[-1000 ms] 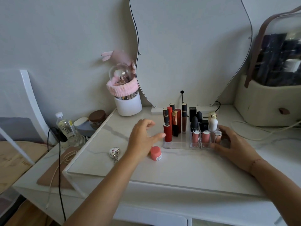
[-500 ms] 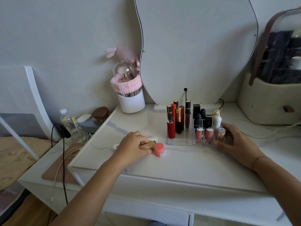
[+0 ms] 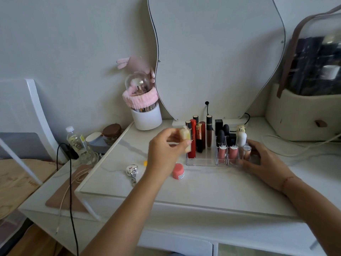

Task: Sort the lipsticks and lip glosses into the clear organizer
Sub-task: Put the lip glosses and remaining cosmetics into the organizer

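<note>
Now aloft beside the organizer (image 3: 201, 162), gold lipstick (image 3: 186, 139) in left hand (image 3: 164, 154).

My left hand (image 3: 164, 150) pinches a pale yellow tube (image 3: 186, 138), blurred, lifted above the white tabletop (image 3: 203, 183) just left of the clear organizer (image 3: 206, 161). My right hand (image 3: 265, 163) rests against the organizer's right end. Red and dark tubes stand upright in its left part, pink ones at the near right. A small pink jar (image 3: 178, 171) sits near my left wrist.
</note>
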Demonstrator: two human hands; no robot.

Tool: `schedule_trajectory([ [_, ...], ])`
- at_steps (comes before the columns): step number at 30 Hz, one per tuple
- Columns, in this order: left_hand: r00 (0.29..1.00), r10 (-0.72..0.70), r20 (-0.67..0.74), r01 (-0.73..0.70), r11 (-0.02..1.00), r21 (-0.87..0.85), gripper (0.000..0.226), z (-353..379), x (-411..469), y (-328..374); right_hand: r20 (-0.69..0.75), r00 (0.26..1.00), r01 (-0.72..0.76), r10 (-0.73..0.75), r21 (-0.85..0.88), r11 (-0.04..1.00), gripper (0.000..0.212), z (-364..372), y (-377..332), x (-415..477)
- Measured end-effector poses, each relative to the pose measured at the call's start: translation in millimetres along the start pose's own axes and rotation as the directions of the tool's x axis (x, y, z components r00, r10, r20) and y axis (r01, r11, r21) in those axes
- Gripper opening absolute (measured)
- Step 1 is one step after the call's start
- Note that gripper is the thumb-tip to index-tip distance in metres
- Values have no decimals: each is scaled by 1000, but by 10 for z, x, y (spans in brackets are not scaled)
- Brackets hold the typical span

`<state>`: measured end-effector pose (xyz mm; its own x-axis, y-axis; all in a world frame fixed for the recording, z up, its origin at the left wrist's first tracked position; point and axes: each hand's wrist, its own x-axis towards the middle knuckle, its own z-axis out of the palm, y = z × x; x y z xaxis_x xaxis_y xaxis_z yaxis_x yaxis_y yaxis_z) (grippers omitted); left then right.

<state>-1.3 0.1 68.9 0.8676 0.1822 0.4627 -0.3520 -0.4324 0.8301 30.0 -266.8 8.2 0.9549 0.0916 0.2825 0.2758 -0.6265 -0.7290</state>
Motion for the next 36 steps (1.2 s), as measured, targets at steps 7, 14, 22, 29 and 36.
schedule_trajectory([
  [7,993,72,-91,-65,995,74,29,572,-11,29,6,1000,-6,6,20,1000,70,-2,38,7],
  [14,952,249,-176,-191,937,292,39,692,-56,-2,11,1000,-7,7,31,999,70,4,54,25],
  [22,948,268,-170,-165,873,459,29,718,-31,-116,17,1000,-23,23,23,999,71,4,74,23],
  [29,945,289,-151,-184,854,487,35,686,13,-193,1,1000,-13,13,21,1000,67,10,61,20],
  [36,948,287,-140,-192,863,466,33,565,27,-205,8,1000,-13,13,19,1000,67,2,38,13],
])
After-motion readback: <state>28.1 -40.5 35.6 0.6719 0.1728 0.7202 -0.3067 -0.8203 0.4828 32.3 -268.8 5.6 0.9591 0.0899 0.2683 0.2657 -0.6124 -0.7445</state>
